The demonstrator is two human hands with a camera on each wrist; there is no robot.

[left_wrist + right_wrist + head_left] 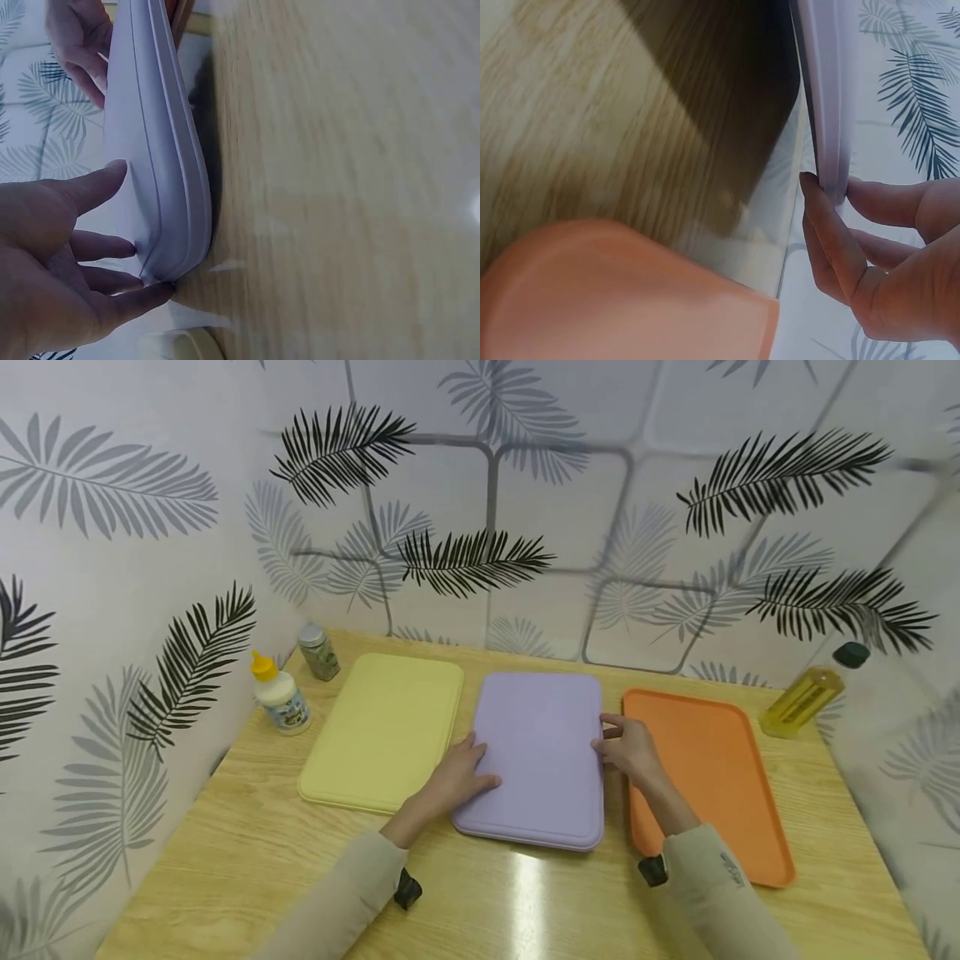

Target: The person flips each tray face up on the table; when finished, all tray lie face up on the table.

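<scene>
Two sleeved arms reach over the pale wood table point(247, 877), and both hands are at the purple tray point(532, 760), which lies in the middle of the row, between the yellow tray point(390, 727) and the orange tray point(701, 768). The left grip point(459, 772) holds the purple tray loosely at its left edge: the thumb lies on the upper face, set apart from the fingers, whose tips touch the rim. The right grip point(633, 750) pinches the opposite edge, and the right wrist view shows the rim caught between thumb and fingers. Shadow lies under the purple tray, and its right side looks raised off the table, while the left side sits close to the surface.

The yellow tray lies flat just left of the purple one, its broad smooth face upward. The orange tray rests on the right with its raised rim facing up, partly hidden under the right forearm. Beyond the yellow tray's left side stand a white bottle with a yellow cap point(285, 702) and, near it, a small jar with a grey lid point(320, 653). Past the orange tray, near the back right corner, stands a bottle of yellow liquid point(806, 697) with a dark cap
</scene>
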